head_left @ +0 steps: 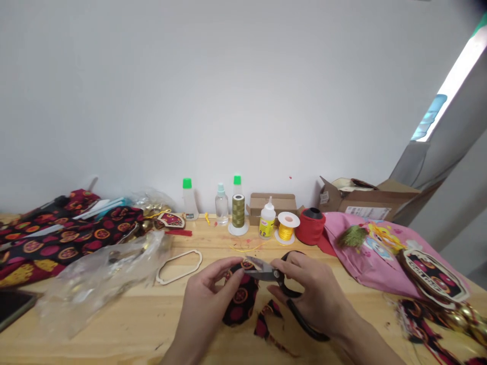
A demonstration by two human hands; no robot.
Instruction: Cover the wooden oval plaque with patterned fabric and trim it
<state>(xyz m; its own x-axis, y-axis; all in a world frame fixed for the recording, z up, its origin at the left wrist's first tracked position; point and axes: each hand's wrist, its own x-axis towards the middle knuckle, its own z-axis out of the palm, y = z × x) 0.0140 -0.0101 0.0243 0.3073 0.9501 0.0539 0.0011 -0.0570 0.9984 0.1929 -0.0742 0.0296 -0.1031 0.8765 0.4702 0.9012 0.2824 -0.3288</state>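
My left hand (pixel 211 299) pinches a dark fabric piece (pixel 240 303) with a maroon and gold round pattern, between thumb and fingers. In my right hand (pixel 315 291) is a pair of black-handled scissors (pixel 279 276), its blades parted at the upper edge of that fabric. My left thumb lies close to the lower blade. On the table under the scissors sits a curled fabric scrap (pixel 262 324) of the same pattern. Left of my hands lies a pale wooden frame (pixel 179 266).
Behind my hands stand a yellow-labelled glue bottle (pixel 267 223), a green thread spool (pixel 238 213), a yellow cord spool (pixel 286 229) and a red thread cone (pixel 311 227). A clear plastic bag (pixel 102 279) and patterned fabric (pixel 72 238) lie left. At right are a pink bag (pixel 353 258) and a cardboard box (pixel 365 200).
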